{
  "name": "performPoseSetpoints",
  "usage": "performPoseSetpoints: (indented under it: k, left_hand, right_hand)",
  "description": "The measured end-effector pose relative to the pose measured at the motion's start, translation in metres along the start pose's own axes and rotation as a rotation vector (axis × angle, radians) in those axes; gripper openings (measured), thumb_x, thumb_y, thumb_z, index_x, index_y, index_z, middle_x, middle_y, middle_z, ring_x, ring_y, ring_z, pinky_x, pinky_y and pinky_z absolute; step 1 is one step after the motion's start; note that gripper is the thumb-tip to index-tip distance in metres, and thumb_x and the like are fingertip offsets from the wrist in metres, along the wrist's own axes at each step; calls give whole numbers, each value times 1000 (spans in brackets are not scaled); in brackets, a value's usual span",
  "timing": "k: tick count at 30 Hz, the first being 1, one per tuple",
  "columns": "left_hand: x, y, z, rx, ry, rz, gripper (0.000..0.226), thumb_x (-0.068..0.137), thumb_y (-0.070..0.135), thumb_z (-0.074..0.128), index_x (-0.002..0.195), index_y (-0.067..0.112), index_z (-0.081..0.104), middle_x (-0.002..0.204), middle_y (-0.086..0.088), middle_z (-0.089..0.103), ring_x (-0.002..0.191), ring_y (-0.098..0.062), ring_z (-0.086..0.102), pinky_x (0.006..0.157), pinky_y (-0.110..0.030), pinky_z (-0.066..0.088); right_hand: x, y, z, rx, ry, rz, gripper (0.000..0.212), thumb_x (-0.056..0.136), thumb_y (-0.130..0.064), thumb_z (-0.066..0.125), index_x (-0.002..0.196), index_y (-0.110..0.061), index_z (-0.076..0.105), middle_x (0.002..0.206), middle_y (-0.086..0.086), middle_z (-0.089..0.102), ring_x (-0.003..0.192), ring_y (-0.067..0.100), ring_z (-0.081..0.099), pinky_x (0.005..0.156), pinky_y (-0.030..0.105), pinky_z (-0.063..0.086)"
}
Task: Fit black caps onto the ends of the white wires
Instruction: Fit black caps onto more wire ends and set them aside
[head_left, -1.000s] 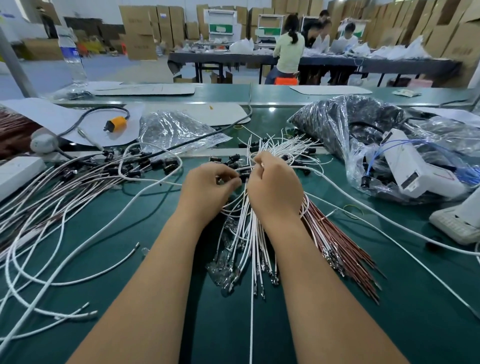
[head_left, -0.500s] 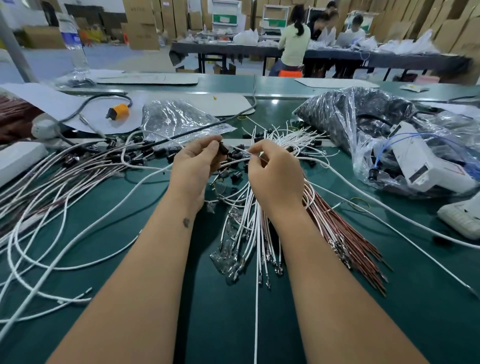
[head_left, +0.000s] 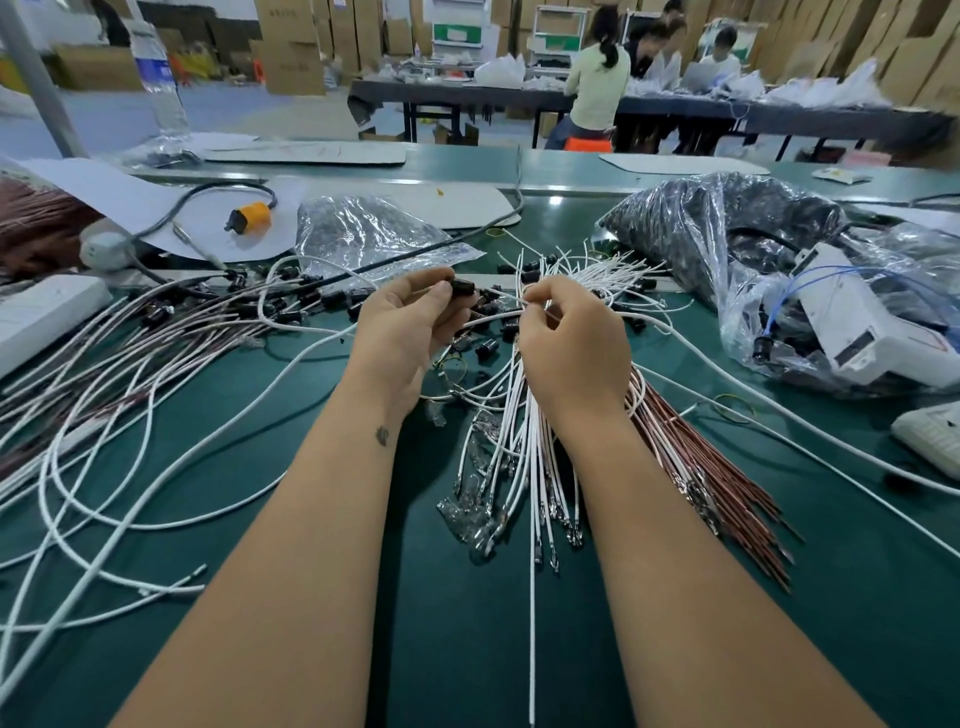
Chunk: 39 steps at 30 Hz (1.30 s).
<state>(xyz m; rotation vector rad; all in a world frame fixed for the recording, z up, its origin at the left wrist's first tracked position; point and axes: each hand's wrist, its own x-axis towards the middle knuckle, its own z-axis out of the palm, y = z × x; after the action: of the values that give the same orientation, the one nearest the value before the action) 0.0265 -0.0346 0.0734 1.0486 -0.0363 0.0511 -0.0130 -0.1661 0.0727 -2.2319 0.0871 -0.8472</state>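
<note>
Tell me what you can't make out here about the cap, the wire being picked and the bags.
Head view only:
- black cap: the left hand pinches it; its open end is too small to see.
- white wire tip: hidden behind the right hand fingers.
- plastic bag: glare and crumpled film blur the dark contents.
- white device: cut off by the right edge.

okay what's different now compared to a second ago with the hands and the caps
The left hand has lifted off the pile and now pinches a black cap, raised beside the right hand. The right hand went on pinching a white wire over the bundle. The loose caps and wires on the green table look unmoved.
</note>
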Motion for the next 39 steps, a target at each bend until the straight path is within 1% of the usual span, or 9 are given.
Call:
performPoseSetpoints:
  k: [9, 13, 17, 23, 27, 31, 33, 36, 39]
  left_hand:
    - [-6, -5, 7, 95, -71, -16, 12, 94, -3, 53, 92, 7, 60, 89, -11, 70, 79, -16, 72, 71, -22, 57]
    - [-5, -2, 4, 57, -88, -26, 12, 91, -5, 55, 93, 5, 61, 86, -9, 71, 79, -17, 72, 72, -22, 57]
    - [-5, 0, 3, 39, -110, -42, 11, 91, -2, 56, 93, 6, 64, 80, -6, 74, 76, -14, 72, 68, -21, 57]
    - [-7, 0, 4, 37, -128, -39, 12, 91, -2, 57, 95, 6, 64, 82, -4, 74, 81, -15, 72, 73, -22, 57]
    - [-7, -2, 5, 88, -122, -9, 14, 91, -4, 56, 93, 6, 65, 79, -2, 74, 78, -13, 71, 73, -20, 57]
    - [-6, -1, 5, 74, -115, -19, 14, 91, -5, 55, 93, 5, 65, 78, -3, 74, 77, -13, 71, 72, -21, 57]
    - [-6, 0, 4, 40, -102, -16, 14, 91, -5, 55, 93, 5, 65, 81, -5, 73, 75, -13, 71, 70, -20, 57]
    - [-4, 0, 1, 21, -93, -8, 15, 91, -6, 55, 92, 6, 65, 88, -8, 70, 76, -13, 70, 70, -19, 56]
    - [-4, -1, 1, 55, -104, -11, 15, 91, -5, 55, 93, 6, 65, 89, -8, 69, 77, -12, 70, 70, -19, 55]
  right_hand:
    - [-1, -1, -1, 6, -20, -27, 16, 91, -15, 52, 94, -21, 66, 81, -4, 65, 76, 18, 58, 60, 28, 41]
    - [0, 0, -1, 15, -23, -29, 15, 93, -16, 51, 93, -22, 65, 78, -6, 61, 73, 17, 55, 57, 26, 34]
    - [1, 2, 0, -5, -38, -14, 16, 94, -16, 50, 95, -23, 65, 79, -6, 61, 74, 17, 56, 58, 26, 34]
    - [2, 2, 1, -9, -17, -24, 16, 96, -15, 48, 97, -22, 63, 79, -8, 57, 69, 12, 50, 51, 21, 27]
    - [3, 2, 2, -12, -17, 0, 16, 97, -16, 47, 98, -22, 62, 80, -8, 57, 69, 12, 50, 51, 20, 27]
    - [2, 1, 2, -25, -34, -6, 16, 97, -14, 47, 98, -20, 61, 79, -7, 57, 71, 14, 52, 52, 20, 28]
    - [1, 1, 2, -23, -46, -6, 15, 96, -14, 47, 97, -20, 61, 78, -5, 59, 72, 16, 53, 53, 25, 30]
    - [1, 0, 2, -31, -45, -13, 16, 95, -14, 47, 98, -20, 62, 83, -3, 62, 76, 18, 55, 60, 27, 33]
    - [0, -1, 2, -20, -61, -74, 18, 96, -14, 50, 102, -20, 66, 93, -2, 65, 83, 17, 56, 64, 29, 41]
